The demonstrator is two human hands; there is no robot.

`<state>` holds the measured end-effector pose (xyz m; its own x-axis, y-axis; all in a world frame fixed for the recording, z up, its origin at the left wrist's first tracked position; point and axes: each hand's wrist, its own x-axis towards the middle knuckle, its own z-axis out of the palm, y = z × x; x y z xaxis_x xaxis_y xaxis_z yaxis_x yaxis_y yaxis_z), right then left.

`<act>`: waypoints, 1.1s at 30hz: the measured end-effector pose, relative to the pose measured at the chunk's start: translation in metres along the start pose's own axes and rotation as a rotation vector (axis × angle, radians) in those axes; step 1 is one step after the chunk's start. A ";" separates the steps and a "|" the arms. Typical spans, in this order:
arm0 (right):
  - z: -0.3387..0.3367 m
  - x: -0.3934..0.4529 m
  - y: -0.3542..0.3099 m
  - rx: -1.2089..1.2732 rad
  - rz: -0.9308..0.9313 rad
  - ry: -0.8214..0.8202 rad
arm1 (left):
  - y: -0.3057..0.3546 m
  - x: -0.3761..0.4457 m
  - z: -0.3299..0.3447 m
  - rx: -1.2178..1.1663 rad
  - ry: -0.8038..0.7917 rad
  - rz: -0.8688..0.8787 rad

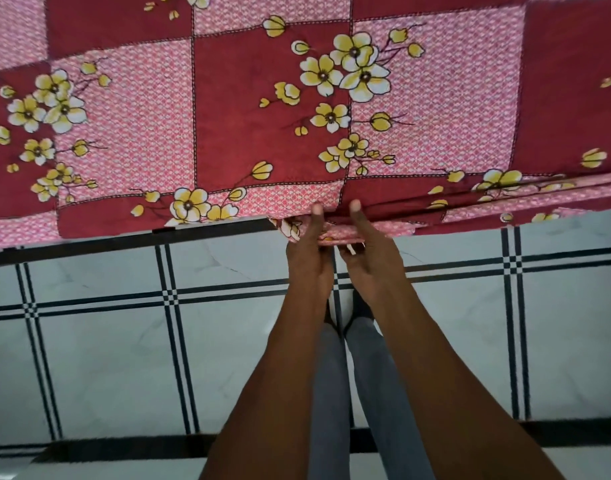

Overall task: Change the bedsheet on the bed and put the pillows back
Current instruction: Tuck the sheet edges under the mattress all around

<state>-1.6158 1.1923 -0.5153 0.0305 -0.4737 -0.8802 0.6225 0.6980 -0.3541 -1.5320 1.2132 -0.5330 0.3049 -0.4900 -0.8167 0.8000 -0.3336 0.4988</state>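
Nearest, below the hands, lie the person's grey trouser legs [363, 375] and the tiled floor [106, 358] with its dark crossing lines. Both arms reach forward side by side. The left hand [309, 261] and the right hand [368, 258] each pinch the hanging edge of the bedsheet [262, 109], thumbs on top and fingers curled under the cloth, the two hands nearly touching. Just left of the left hand the dark bed frame [131, 239] shows under the sheet's edge. Beyond the hands the red and pink flowered sheet spreads flat over the bed; to the right of the right hand it gathers in folds.

The step looks like straightening or tucking this edge. To do it well, pull evenly with both hands, smooth the right-hand folds outward, then press the edge under along the frame. No pillows are in sight.
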 end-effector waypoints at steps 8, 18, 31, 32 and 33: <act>-0.023 0.022 0.014 -0.018 -0.122 0.052 | -0.025 0.009 0.002 0.160 0.304 -0.095; -0.001 0.041 0.011 -0.006 -0.119 0.402 | -0.002 0.011 0.008 -0.058 0.177 -0.143; -0.001 0.040 0.010 -0.042 -0.083 0.464 | 0.001 0.017 0.019 0.169 0.400 -0.105; 0.001 0.042 0.006 -0.055 -0.065 0.474 | 0.003 0.018 0.019 0.175 0.415 -0.110; 0.005 0.044 0.002 -0.068 -0.043 0.490 | 0.005 0.018 0.021 0.190 0.439 -0.116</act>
<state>-1.6098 1.1700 -0.5534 -0.3759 -0.2060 -0.9035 0.5618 0.7247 -0.3990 -1.5331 1.1861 -0.5394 0.4410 -0.0684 -0.8949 0.7457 -0.5270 0.4078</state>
